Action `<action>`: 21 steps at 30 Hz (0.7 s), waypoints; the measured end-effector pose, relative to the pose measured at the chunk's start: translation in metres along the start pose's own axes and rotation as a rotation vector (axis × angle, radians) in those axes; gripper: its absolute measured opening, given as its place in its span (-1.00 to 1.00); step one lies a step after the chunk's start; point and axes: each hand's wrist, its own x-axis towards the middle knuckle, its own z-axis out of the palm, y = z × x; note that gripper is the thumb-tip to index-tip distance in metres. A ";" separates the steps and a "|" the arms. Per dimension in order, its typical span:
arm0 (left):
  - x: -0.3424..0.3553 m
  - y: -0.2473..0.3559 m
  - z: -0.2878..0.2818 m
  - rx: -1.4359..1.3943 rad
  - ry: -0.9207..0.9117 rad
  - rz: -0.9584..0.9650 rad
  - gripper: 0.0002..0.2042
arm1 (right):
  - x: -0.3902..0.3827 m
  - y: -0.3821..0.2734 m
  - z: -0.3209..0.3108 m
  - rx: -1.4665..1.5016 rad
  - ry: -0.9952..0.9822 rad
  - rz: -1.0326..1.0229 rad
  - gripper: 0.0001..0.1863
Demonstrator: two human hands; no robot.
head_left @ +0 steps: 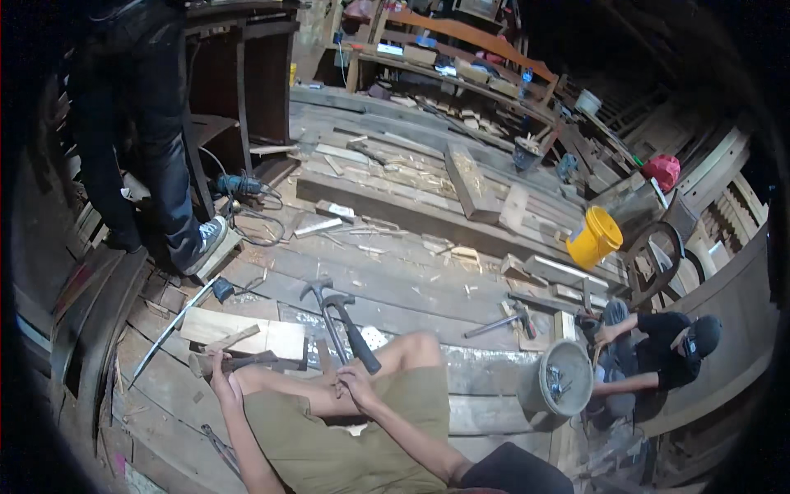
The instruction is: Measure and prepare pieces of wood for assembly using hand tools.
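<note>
I sit with bent legs on the plank floor. My left hand (224,380) is at my left knee, its fingers closed about the near end of a short wooden stick (234,337). Just beyond it is a dark, rounded wooden piece (253,359), partly hidden by the hand. Over my shin is my right hand (355,389), fingers curled together; whatever they hold is too small to make out. Close ahead of it are a claw hammer with a black grip (362,347) and a second hammer (317,288). A pale wooden block (243,331) lies beyond my left hand.
On the right, a co-worker (658,354) bends over a tool beside a grey bucket (568,375) of metal pieces. Another person (156,156) stands at left near a teal power tool (239,185). A long beam (387,206), another hammer (522,319) and a yellow bucket (594,237) lie farther off.
</note>
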 end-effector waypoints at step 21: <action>0.019 0.000 -0.022 0.032 -0.032 -0.006 -0.83 | -0.003 -0.009 0.010 0.074 0.030 0.089 -0.85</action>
